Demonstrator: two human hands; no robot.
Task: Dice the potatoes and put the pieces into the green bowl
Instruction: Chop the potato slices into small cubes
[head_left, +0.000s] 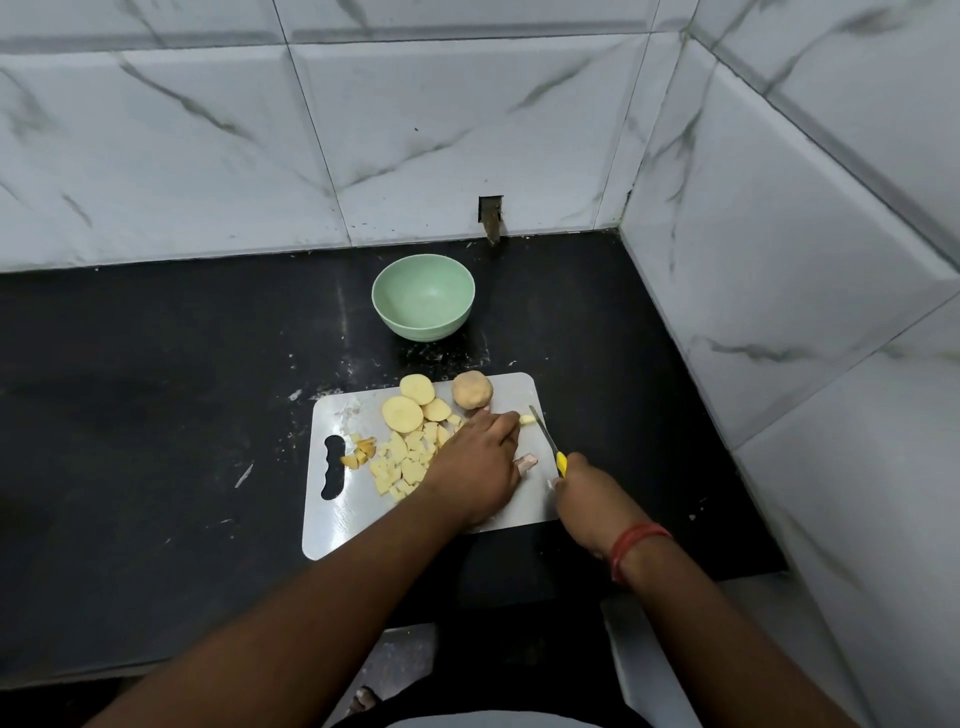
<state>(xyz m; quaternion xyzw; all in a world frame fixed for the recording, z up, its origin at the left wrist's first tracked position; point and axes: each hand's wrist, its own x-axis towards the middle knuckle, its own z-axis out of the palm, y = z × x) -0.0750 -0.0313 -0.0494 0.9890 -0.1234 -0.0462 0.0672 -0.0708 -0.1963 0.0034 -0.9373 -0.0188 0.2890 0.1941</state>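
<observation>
Black worktop (156, 389), smeared with pale streaks, running up to marble-patterned wall tiles (208, 130) at the back and right.

On the worktop, a grey cutting board (332, 525) with a handle slot (332, 467) at its left end. Just right of the slot, a few peel-edged scraps (358, 453). Next, a heap of diced potato pieces (402, 462), touching one another, partly hidden under the left hand. Behind the heap, three round potato slices (402, 414), overlapping, cut faces up. Further right at the board's far edge, an uncut potato piece with skin (471, 390), just beside the slices.

Beyond the board, apart from it and near the back wall, the green bowl (423, 296), upright, nothing visible inside.

Left hand (475, 467) lying palm down over the middle of the board, fingers (501, 423) stretched forward and pressing down a small pale potato strip (527, 420) that pokes out past the fingertips.

Right of that, knife (545, 439) with its blade angled across the board, tip just beside the strip; contact not clear. Yellow handle (561, 464) gripped by the right hand (592, 506), fingers curled round it. Red thread band (636, 548) on the right wrist.

Small wall hole (491, 218) in the tiles behind the bowl.
</observation>
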